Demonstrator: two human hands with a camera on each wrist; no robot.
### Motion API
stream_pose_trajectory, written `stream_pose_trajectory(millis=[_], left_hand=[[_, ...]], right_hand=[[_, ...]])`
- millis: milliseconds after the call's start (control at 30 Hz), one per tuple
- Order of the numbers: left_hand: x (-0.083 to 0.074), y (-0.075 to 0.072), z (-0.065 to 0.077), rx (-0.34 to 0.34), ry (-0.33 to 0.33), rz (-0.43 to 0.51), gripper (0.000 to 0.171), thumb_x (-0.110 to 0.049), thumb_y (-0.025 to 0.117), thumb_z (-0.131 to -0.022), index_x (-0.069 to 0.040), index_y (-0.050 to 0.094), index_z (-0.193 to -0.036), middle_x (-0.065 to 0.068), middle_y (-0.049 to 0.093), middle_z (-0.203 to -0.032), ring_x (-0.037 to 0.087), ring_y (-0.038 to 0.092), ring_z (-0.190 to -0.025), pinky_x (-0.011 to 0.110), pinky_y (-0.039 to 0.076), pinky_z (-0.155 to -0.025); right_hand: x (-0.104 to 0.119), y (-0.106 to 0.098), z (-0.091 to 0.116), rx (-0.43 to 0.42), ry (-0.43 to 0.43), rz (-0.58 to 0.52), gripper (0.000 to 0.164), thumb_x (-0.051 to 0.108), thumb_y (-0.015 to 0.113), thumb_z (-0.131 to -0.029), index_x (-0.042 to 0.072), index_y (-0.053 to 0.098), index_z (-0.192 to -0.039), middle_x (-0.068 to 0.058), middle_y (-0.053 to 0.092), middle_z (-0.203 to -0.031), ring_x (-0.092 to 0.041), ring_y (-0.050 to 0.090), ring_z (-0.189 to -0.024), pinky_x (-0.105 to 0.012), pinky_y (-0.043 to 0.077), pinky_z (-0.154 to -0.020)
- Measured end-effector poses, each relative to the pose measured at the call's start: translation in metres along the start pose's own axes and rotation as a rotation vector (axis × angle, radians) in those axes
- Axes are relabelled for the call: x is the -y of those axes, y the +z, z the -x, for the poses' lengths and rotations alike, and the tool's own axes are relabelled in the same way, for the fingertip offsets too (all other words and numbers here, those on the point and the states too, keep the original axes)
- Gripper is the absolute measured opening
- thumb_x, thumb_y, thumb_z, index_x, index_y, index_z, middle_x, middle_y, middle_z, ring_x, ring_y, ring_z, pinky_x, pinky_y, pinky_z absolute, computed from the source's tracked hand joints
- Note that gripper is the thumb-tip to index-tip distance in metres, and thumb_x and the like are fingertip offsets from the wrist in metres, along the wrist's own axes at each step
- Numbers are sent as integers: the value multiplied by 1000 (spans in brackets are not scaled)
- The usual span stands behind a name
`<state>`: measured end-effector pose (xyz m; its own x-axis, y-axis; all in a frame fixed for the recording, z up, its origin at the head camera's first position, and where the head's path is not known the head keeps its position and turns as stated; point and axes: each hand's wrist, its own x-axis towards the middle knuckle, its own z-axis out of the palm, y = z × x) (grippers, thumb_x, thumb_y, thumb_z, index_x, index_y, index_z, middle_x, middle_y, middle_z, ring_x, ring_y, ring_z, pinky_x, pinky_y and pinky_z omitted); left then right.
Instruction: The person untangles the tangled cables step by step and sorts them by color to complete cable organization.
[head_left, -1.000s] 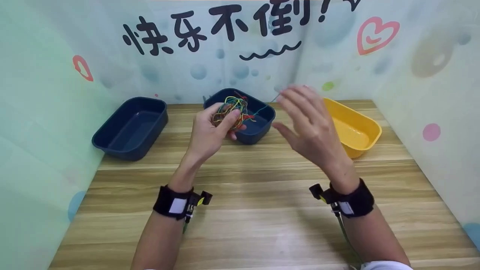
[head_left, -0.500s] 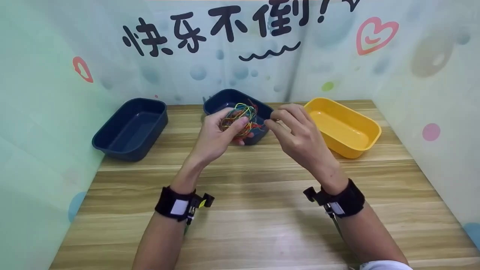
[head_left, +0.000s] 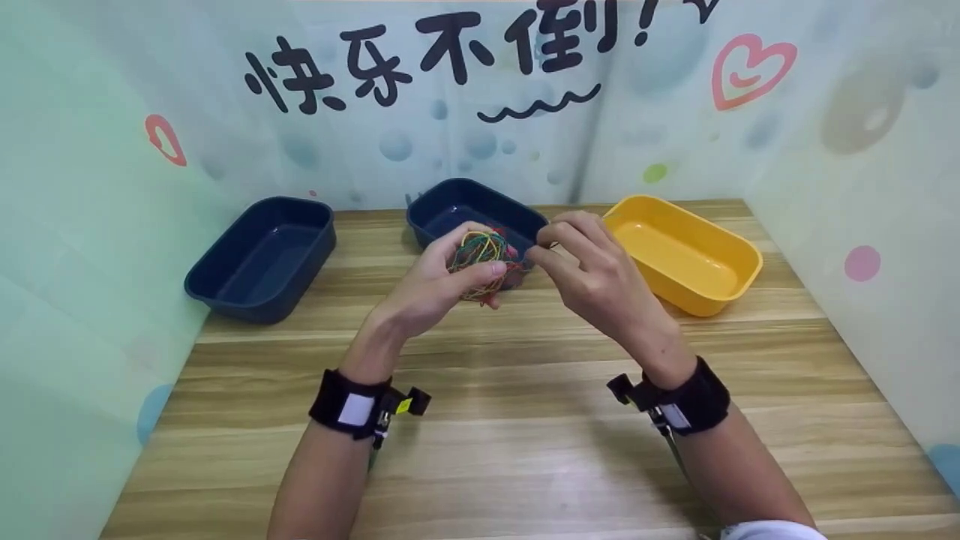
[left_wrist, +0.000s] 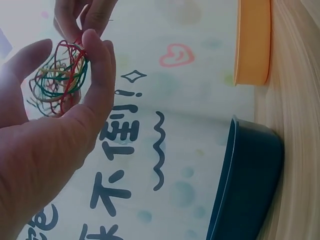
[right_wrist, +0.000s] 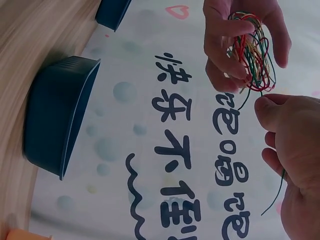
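A tangled bundle of thin strings (head_left: 478, 251), red, green and yellow, sits in my left hand (head_left: 420, 289), gripped between thumb and fingers in front of the middle blue tray. Close to its right, my right hand (head_left: 596, 274) pinches one string with thumb and forefinger. The right wrist view shows this green string (right_wrist: 262, 93) leaving the bundle at the pinch, while its loose tail (right_wrist: 275, 200) hangs out past the curled fingers. Looped strands (left_wrist: 60, 80) stand up between the left thumb and fingers in the left wrist view.
A dark blue tray (head_left: 262, 259) stands at the left of the wooden table (head_left: 495, 420). Behind the hands is another dark blue tray (head_left: 450, 206), with a yellow tray (head_left: 690, 259) at the right. A printed cloth (head_left: 405, 142) closes off the back.
My left hand has come right and down with the string bundle. My right hand, raised with fingers stretched a second ago, has come down beside it and pinches a string.
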<state>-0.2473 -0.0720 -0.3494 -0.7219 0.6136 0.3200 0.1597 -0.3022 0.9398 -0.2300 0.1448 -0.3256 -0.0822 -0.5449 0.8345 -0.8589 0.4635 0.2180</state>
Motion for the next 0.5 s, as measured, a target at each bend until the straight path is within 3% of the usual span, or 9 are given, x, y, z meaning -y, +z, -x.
stream_pose_trajectory(millis=[200, 367, 500], left_hand=[[-7, 8, -1, -9, 36, -62, 27, -15, 48, -94, -5, 47, -120, 24, 51, -113, 40, 56, -87, 36, 46, -55], [-8, 7, -1, -55, 93, -24, 23, -14, 44, -95, 0, 48, -114, 28, 47, -107, 35, 53, -79, 34, 43, -52], [-10, 5, 0, -86, 123, -2, 23, -13, 43, -96, 1, 47, -114, 29, 46, -102, 34, 52, -77, 32, 42, -51]], right_hand=[[-2, 1, 1, 13, 17, -15, 13, -8, 56, -83, 0, 65, -88, -11, 55, -90, -27, 49, -87, -35, 41, -79], [-8, 0, 3, 2, 55, -49, 16, -9, 54, -83, 2, 65, -86, -8, 56, -88, -26, 49, -85, -32, 41, -77], [-15, -3, 5, -12, 102, -81, 12, -6, 60, -82, 3, 65, -88, -7, 56, -86, -24, 48, -82, -27, 39, -72]])
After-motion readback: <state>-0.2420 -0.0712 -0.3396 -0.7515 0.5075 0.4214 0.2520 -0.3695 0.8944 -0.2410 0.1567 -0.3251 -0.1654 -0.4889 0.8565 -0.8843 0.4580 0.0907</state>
